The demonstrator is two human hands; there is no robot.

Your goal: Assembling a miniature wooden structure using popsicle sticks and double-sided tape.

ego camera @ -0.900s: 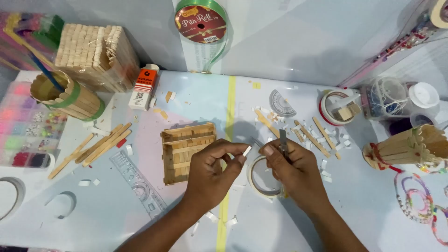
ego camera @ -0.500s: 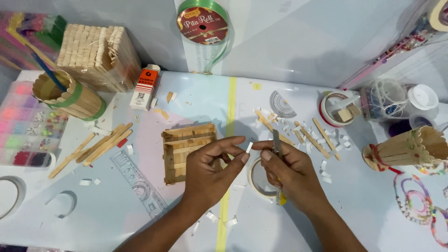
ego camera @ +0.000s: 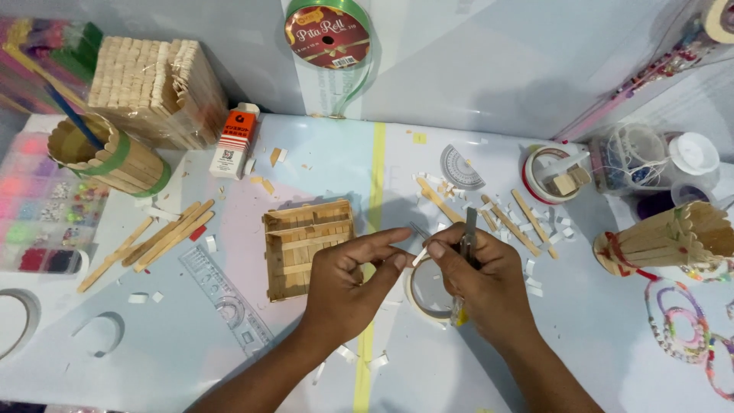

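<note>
Both hands meet over the middle of the table: my left hand (ego camera: 348, 279) pinches the free end of a small white strip of tape (ego camera: 419, 258) between thumb and forefinger, pulling it taut so it does not curl back on itself. My right hand (ego camera: 478, 283) is closed around a pair of scissors (ego camera: 468, 233), whose dark blades point up and away from me just beside the strip, and its forefinger steadies the strip's other end. Right under my fingers lies the roll of white tape (ego camera: 427, 297), flat on the table so the strip stays close to its source. Just to the left sits the flat box of wooden sticks (ego camera: 307, 246), within easy reach of the hand holding the strip. Loose wooden sticks (ego camera: 489, 214) and white paper scraps are scattered beyond the scissors, and another bundle of sticks (ego camera: 157, 239) lies further left, above a clear ruler (ego camera: 225, 298). Round the edge stand a glue bottle (ego camera: 234, 140), a stick cup with a brush (ego camera: 107, 157) and a spool of green ribbon (ego camera: 329, 34).
</note>
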